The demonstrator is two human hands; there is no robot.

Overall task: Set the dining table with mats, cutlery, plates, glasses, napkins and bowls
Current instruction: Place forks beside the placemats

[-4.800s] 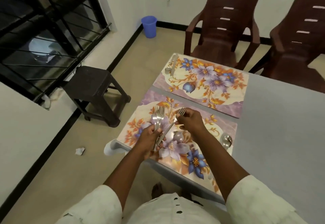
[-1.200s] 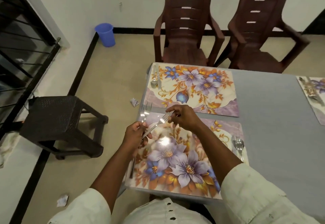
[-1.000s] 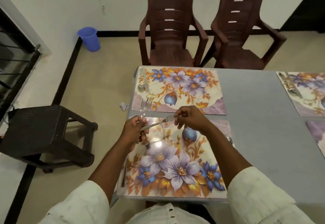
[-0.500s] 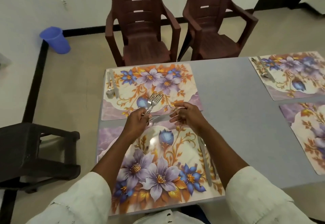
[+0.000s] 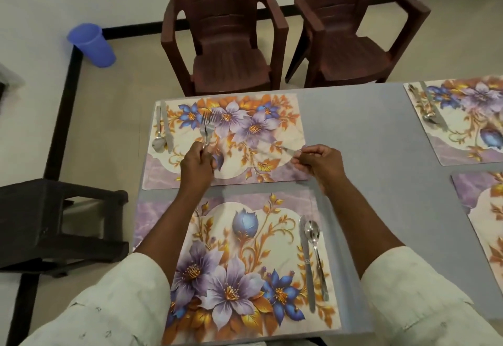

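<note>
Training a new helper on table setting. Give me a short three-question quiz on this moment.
1. True or false: the left hand holds a bunch of forks.
2. On the near mat, the knife and spoon lie on which side? A) left B) right
3. Fill in: the right hand pinches a single ____ over the far mat.

Key: 1 true; 2 B; 3 fork.
</note>
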